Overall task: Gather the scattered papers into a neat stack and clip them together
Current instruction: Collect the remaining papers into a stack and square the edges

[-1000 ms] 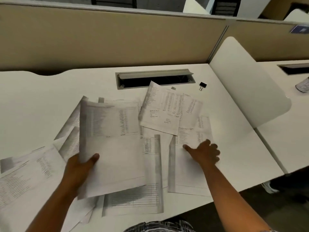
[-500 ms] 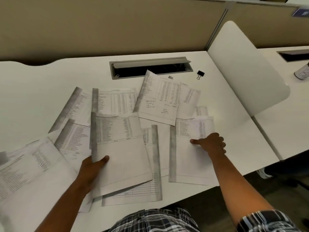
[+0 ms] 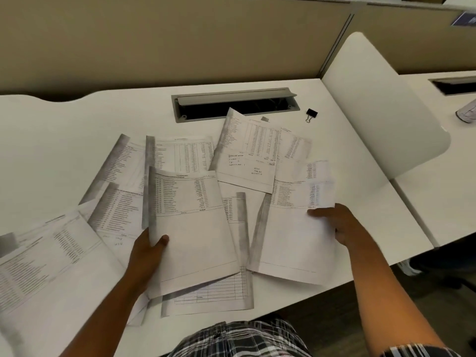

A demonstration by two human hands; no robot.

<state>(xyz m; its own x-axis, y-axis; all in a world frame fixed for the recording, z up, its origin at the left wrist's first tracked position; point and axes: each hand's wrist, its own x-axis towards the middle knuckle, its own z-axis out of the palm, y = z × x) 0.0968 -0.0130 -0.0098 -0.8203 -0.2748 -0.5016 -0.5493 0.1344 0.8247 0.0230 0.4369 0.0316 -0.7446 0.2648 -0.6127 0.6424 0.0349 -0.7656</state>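
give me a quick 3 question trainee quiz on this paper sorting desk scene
1. True or false: the small black binder clip is already clamped on the papers.
2. Which hand grips the printed white sheet with the grey left margin? A left hand B right hand
3. Fill in: the clip lies just right of the grey metal ____ hatch set in the white desk.

Key: 1 false, it lies apart on the desk; 2 A, with the thumb on top; 3 cable.
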